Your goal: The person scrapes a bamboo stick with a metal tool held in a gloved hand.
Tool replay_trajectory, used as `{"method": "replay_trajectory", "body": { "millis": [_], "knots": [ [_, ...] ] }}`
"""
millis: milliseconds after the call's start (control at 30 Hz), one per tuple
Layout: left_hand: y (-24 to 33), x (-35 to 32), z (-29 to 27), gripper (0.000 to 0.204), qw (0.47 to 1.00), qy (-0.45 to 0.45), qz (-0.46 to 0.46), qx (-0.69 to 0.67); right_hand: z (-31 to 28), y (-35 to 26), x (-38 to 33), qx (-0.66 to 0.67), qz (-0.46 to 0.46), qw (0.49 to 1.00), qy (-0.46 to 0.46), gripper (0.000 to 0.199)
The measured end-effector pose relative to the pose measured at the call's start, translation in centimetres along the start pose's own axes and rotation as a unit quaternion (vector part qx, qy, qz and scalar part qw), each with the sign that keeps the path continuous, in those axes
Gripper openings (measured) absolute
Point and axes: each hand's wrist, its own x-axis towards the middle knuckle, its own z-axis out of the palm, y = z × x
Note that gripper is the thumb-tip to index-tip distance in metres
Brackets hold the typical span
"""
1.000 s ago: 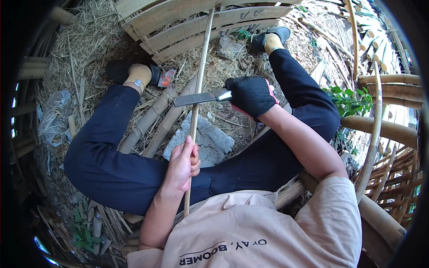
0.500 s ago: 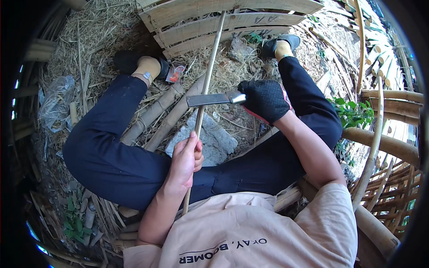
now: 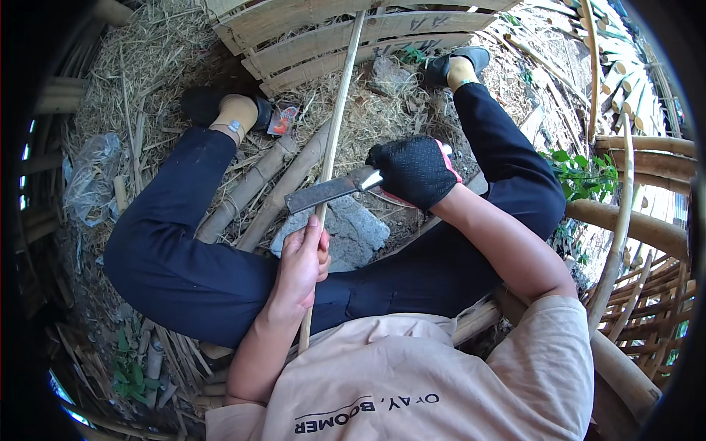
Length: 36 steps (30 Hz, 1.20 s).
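My bare left hand point(image 3: 302, 259) is closed around a long, pale bamboo strip point(image 3: 338, 117). The strip slants from beside my waist up across the wooden slats ahead. In a black glove with a pink edge, my right hand point(image 3: 414, 172) grips the handle of a knife with a broad, flat blade point(image 3: 321, 194). That blade lies across the strip just above my left thumb, its tip pointing left and a little toward me. Below them a rough grey stone point(image 3: 353, 234) sits on the ground between my legs. The glove hides most of the knife's handle.
A slatted wooden crate point(image 3: 309, 55) stands ahead of my feet. Bamboo poles point(image 3: 250, 192) lie on straw beside the stone. Clear plastic point(image 3: 92, 180) is at the left. On the right are thick bamboo rails point(image 3: 640, 234), a leafy plant point(image 3: 585, 176) and stacked cut bamboo point(image 3: 625, 92).
My right hand has drawn the knife down the strip toward my left hand, and its blade has tilted. The left hand keeps its hold in nearly the same place.
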Motion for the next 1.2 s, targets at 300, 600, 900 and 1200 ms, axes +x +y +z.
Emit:
{"method": "replay_trajectory", "body": {
  "millis": [300,600,900,1200],
  "knots": [
    [0.2,-0.5,0.0,0.041,1.0,-0.007,0.001,-0.009,-0.9,4.3,1.0,-0.042,0.114,0.989,0.087,0.01],
    [0.7,-0.3,0.3,0.043,1.0,0.002,-0.009,-0.019,-0.4,1.5,0.1,-0.006,0.031,0.999,0.031,0.015],
    [-0.3,0.2,0.6,0.042,0.995,0.038,0.05,0.073,-0.1,-0.7,-0.1,-0.006,0.016,1.0,-0.023,0.01],
    [-0.1,-0.2,0.7,0.042,0.996,0.036,0.052,0.069,1.0,1.3,0.2,0.001,0.039,0.998,0.05,0.009]
  ]
}}
